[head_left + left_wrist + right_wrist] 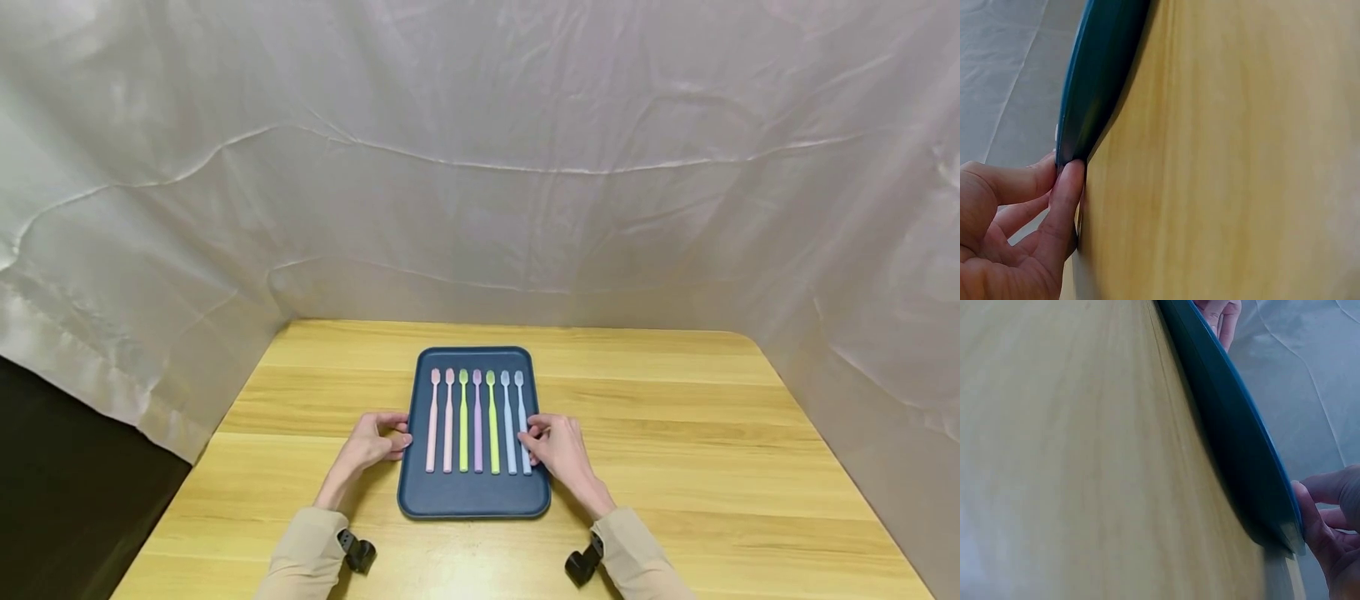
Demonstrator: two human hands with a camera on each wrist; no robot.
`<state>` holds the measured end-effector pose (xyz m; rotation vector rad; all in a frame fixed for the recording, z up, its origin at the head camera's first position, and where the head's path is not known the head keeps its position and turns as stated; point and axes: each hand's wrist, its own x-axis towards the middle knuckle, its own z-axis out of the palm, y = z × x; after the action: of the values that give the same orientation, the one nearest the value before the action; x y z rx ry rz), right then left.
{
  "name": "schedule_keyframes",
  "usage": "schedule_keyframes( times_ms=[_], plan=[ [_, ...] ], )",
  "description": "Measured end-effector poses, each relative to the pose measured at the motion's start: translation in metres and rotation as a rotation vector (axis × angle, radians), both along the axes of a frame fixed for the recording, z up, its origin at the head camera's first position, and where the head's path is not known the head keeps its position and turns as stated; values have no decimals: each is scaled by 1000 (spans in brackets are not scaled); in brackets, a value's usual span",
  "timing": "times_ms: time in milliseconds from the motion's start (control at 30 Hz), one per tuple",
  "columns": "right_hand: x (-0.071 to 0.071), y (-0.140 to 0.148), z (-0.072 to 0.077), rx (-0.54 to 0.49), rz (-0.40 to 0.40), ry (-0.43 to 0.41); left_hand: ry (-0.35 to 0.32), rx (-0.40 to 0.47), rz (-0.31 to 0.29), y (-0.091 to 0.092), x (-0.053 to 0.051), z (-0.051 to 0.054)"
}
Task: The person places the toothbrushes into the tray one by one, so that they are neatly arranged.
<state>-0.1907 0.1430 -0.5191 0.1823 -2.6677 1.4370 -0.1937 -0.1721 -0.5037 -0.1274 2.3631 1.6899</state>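
A dark blue tray (474, 497) lies on the wooden table, holding a row of toothbrushes in pink, yellow-green, purple and light blue, heads toward the back. My left hand (372, 442) pinches the tray's left rim, thumb against the outer wall in the left wrist view. Over the tray's right rim, my right hand (562, 450) has its thumb and fingers at the handle of the rightmost light blue toothbrush (521, 404). That handle is partly covered by the fingers. In the right wrist view, the right hand's fingertips (1299, 490) show just beyond the tray rim; the toothbrush is hidden there.
Bare wooden table (675, 433) extends on both sides of the tray. Pale grey cloth (480, 208) hangs behind and along the sides. A dark area (67, 483) lies past the table's left edge. Black wrist cameras (357, 552) sit on both sleeves.
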Motion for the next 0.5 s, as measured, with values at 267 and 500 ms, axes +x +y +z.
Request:
schedule_keyframes(
  times_ms=[267,500],
  plan=[
    [-1,25,3,-132,-22,-42,4,-9,1,-2,0,-1],
    [-6,70,7,59,-71,126,60,-49,-45,-11,0,8]
  ],
)
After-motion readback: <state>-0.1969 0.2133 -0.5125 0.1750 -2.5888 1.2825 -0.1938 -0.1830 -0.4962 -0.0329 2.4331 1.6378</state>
